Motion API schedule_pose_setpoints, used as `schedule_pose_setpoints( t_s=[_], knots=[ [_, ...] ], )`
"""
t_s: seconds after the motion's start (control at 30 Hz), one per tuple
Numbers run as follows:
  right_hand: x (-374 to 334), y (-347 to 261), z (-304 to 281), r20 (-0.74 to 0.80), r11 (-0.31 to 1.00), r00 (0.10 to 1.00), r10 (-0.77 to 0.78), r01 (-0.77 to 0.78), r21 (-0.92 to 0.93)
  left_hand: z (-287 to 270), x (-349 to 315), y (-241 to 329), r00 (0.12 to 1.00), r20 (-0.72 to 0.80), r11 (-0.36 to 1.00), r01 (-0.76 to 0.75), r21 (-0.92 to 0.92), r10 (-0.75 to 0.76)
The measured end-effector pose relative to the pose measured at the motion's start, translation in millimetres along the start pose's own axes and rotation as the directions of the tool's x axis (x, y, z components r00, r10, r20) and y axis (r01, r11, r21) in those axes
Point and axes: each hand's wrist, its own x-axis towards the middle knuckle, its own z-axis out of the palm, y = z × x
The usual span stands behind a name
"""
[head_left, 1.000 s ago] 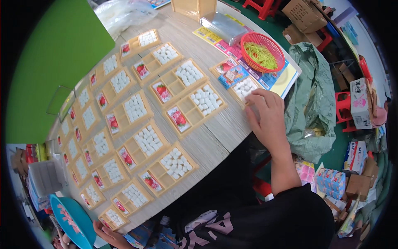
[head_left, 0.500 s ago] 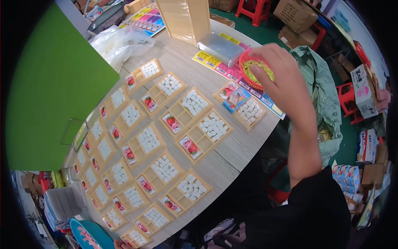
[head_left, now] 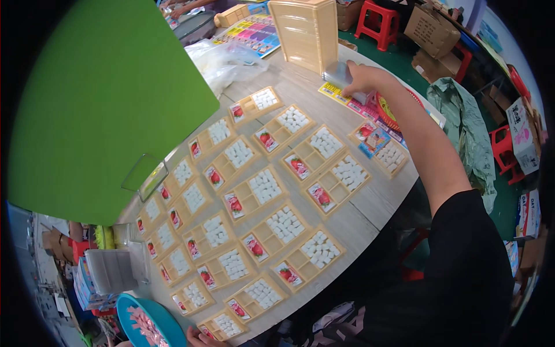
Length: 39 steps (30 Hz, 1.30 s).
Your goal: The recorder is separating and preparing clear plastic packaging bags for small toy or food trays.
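Observation:
My right hand (head_left: 365,80) reaches to the far right of the table, its thumb and fingers closed around a stack of clear plastic lids (head_left: 335,73). Beneath that forearm a red basket (head_left: 386,110) with yellow strips is partly hidden. At the lower edge my left hand (head_left: 201,339) shows only in part, beside the nearest wooden-coloured tray (head_left: 222,327); its grip is unclear. Rows of such trays cover the table, each with white pieces and a strawberry card. One tray (head_left: 381,146) at the right also bears a blue packet (head_left: 374,142).
A tall stack of trays (head_left: 305,34) stands at the back. A large green panel (head_left: 104,110) rises on the left, near a plastic bag (head_left: 228,61). A teal basin (head_left: 151,324) with pink pieces sits at lower left. Colourful printed sheets (head_left: 332,92) lie under the lids.
My right hand has gone from above the red basket, left and away from me, to the clear plastic lids and closed on them. The whole view has shifted to the left.

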Motion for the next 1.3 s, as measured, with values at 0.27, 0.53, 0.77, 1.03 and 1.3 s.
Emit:
schedule_pose_setpoints(
  t_s=[0.27,0.53,0.77,1.03,1.3],
  knots=[
    [0.0,-12.6,2.1,-0.045,1.0,0.999,0.016,-0.016,0.005,-0.9,1.2,-13.5,0.998,-0.01,0.997,0.053,-0.055,-0.054],
    [-52.3,-31.8,-2.5,-0.337,0.968,0.916,-0.218,0.246,0.042,0.3,1.2,-11.3,0.999,-0.031,0.994,-0.022,-0.108,0.019],
    [-177.4,-131.1,4.7,-0.284,0.682,0.816,-0.504,0.577,0.448,-32.4,8.0,0.3,0.974,-0.227,0.998,-0.015,-0.057,0.002],
    [-314.1,-189.1,47.3,-0.15,0.379,0.522,-0.84,0.761,0.527,-27.0,-26.7,125.8,0.914,0.12,0.724,-0.221,-0.653,0.387],
    [-353.5,-214.2,89.0,-0.147,0.219,0.311,-0.939,0.869,0.443,-0.2,-64.8,169.4,0.772,0.445,-0.054,0.522,-0.851,0.453]
  ],
)
